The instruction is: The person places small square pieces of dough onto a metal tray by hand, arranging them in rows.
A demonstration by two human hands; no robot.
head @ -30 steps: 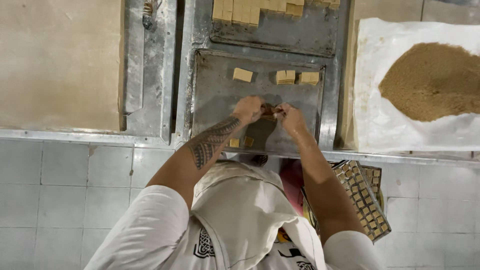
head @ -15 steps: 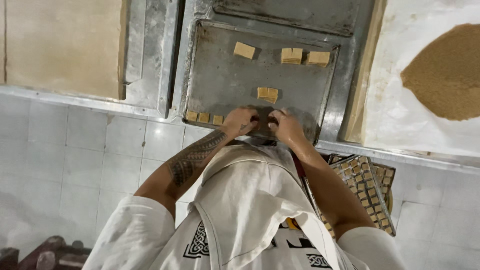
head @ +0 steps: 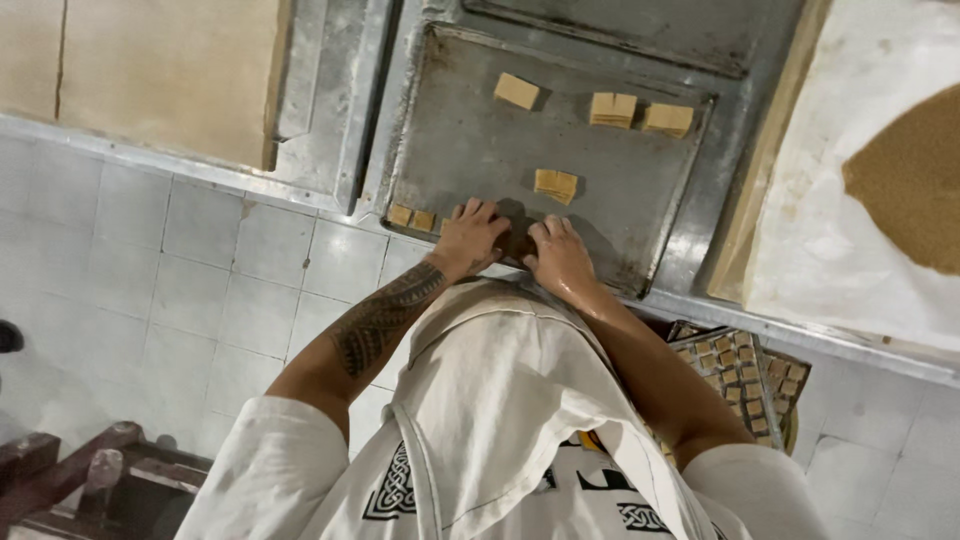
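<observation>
A grey metal tray [head: 450,140] lies on the counter in front of me. On it are tan square pieces: one at the far left [head: 517,91], two side by side at the far right [head: 612,108], one in the middle [head: 556,184], and two small ones at the near left corner [head: 411,217]. My left hand [head: 470,235] and my right hand [head: 558,255] rest close together on the tray's near edge, fingers bent down onto the metal. A dark patch lies between them. Whatever is under the fingers is hidden.
A flat pale dough sheet [head: 170,70] covers the counter at left. At right, a heap of brown powder [head: 910,180] sits on a white sheet. Below the counter at right is a rack of several small squares [head: 740,380]. A second tray [head: 620,20] lies behind.
My hands have come down from the middle of the tray to its near edge. The view has tilted down toward my body and the tiled front.
</observation>
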